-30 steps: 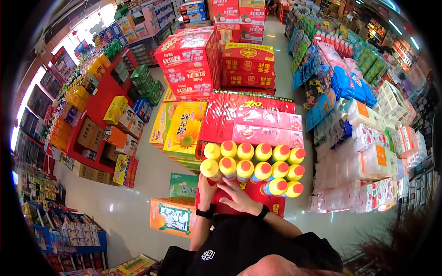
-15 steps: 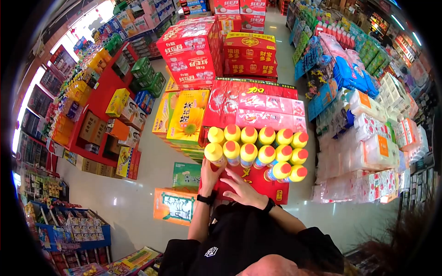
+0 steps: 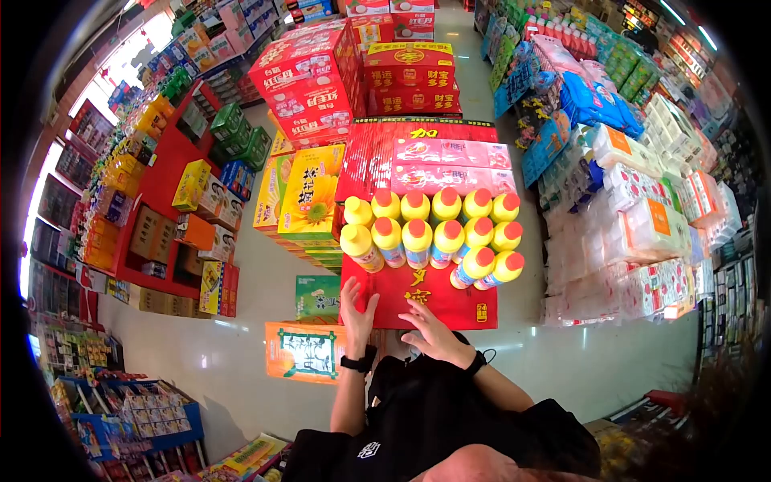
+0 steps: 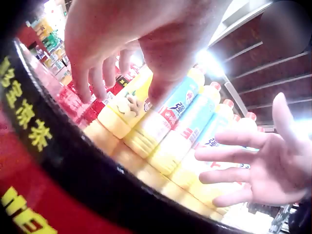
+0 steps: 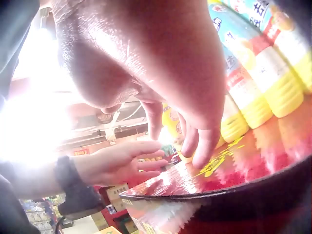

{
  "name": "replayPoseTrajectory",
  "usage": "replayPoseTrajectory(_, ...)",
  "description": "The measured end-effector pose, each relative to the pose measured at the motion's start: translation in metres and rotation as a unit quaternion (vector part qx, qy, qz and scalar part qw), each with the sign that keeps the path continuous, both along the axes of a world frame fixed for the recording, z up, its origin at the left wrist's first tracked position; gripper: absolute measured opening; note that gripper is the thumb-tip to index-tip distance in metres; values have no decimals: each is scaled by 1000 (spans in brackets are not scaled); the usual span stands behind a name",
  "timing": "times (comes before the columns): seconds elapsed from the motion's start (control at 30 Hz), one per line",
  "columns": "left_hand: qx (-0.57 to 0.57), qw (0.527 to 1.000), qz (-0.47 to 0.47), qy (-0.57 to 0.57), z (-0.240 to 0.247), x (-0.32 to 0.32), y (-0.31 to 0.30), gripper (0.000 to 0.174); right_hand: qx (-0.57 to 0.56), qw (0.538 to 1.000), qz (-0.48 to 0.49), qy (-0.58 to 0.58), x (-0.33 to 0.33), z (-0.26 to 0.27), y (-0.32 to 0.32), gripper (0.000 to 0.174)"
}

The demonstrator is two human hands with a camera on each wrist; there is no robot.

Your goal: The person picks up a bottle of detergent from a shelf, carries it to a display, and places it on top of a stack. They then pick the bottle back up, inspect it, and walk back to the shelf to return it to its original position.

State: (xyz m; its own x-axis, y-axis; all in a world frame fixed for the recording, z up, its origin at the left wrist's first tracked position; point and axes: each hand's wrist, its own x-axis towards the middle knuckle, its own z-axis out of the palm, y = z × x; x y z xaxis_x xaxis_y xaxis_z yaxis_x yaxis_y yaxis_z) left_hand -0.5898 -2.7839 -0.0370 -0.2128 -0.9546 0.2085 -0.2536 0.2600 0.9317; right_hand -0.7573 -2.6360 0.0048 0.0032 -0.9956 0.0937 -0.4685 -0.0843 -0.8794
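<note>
Yellow bottles [image 3: 417,243], most with red caps, stand in rows on a red carton [image 3: 377,301]. At the left end, a front bottle [image 3: 361,247] and the one behind it [image 3: 358,210] have yellow tops. My left hand [image 3: 356,312] is over the carton's front left part, fingers spread and holding nothing. To its right is my right hand [image 3: 436,333], also empty, with fingers extended near the carton's front edge. Both hands are apart from the bottles. In the left wrist view, blue and white labels [image 4: 197,119] show on the bottles beyond my left hand.
Pink packs [image 3: 450,153] lie behind the bottles. Yellow tea boxes [image 3: 312,189] are stacked to the left, with an orange box [image 3: 303,353] lower down. Stacked red cartons [image 3: 305,84] rise further back. Plastic-wrapped tissue packs [image 3: 618,249] line the right side of the aisle.
Both hands have drawn back from the front left bottle toward my body and moved apart. The bottles keep their arrangement, while the whole head view has shifted.
</note>
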Motion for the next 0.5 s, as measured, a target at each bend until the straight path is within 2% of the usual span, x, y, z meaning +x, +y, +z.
replayPoseTrajectory(0.2,27,1000,-9,9,-6,20,62,54,-22,999,-25,27,-4,-6,36,57)
replayPoseTrajectory(0.37,76,996,-22,45,-15,13,109,50,-24,998,-43,37,-4,-19,101,56)
replayPoseTrajectory(0.4,23,1000,-14,6,-14,8,119,38,-11,998,-55,36,-2,-19,120,56)
replayPoseTrajectory(0.5,-151,964,-163,-148,-22,2,150,31,30,993,-107,32,-4,-38,182,52)
